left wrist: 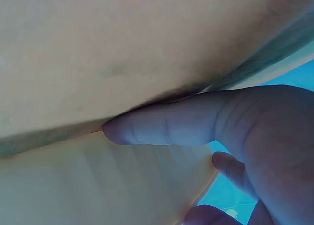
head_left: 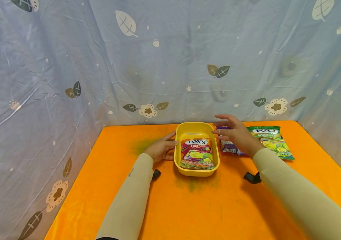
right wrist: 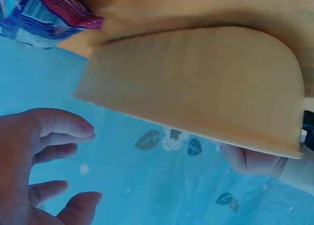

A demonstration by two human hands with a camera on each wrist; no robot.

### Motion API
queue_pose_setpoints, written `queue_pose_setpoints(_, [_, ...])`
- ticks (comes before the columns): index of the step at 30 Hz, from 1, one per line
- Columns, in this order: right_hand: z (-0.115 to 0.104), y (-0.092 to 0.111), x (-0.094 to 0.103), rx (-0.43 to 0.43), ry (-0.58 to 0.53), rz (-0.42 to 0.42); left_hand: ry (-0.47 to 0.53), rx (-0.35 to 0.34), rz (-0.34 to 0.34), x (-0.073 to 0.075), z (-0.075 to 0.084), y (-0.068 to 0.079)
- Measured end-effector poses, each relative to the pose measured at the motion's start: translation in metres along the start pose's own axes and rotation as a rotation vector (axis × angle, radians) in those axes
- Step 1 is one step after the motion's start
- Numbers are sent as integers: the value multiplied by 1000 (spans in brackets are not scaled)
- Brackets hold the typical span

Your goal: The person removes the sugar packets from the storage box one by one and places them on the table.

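"so, head view: where's the yellow tray [head_left: 197, 172]?"

"between both hands, long axis pointing away from the person, red packet [head_left: 197, 153] inside. left hand [head_left: 160, 149] touches it; right hand [head_left: 235, 133] is apart, with purple packet [head_left: 230, 149] and green packet [head_left: 274, 141] around it."

"left wrist?"

"straight finger against the tray's side."

"right wrist?"

"fingers parted, holding nothing, beside the tray."
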State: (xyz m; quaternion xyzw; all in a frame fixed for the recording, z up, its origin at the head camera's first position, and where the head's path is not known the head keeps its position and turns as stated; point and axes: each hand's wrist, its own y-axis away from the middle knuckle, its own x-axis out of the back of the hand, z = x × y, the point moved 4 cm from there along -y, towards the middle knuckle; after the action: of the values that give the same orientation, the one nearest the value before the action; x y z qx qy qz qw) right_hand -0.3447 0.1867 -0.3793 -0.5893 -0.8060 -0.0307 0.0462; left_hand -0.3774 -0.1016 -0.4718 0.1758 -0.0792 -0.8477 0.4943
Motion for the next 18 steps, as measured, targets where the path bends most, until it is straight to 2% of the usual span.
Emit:
queue_pose_setpoints(6, [9, -8, -6, 13, -20, -17, -5, 3, 2, 0, -1, 0])
queue_pose_setpoints(13, [19, -17, -14, 36, -137, -81, 2, 3, 4, 1, -1, -2])
queue_pose_setpoints(18, [19, -17, -21, 29, -128, -91, 3, -2, 1, 2, -1, -1])
